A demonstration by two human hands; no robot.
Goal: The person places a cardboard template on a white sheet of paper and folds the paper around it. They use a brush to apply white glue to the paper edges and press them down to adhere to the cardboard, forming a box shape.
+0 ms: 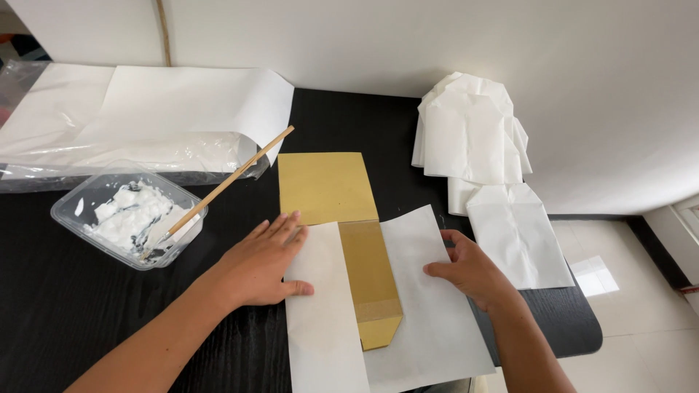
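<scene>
A sheet of white paper (422,320) lies on the black table (87,313), its left part folded over a long tan cardboard template (324,185). My left hand (262,262) lies flat on the folded left flap (320,313), fingers spread, pressing it down. My right hand (470,269) rests on the paper's right side near its edge, fingers curled onto the sheet. The template's lower end with a pointed corner (380,331) shows between the two paper parts.
A clear plastic tray (127,215) of white paste with a wooden stick (233,178) stands at the left. Large white sheets and plastic wrap (145,124) lie at the back left. A stack of folded white paper bags (488,167) sits at the right, near the table's edge.
</scene>
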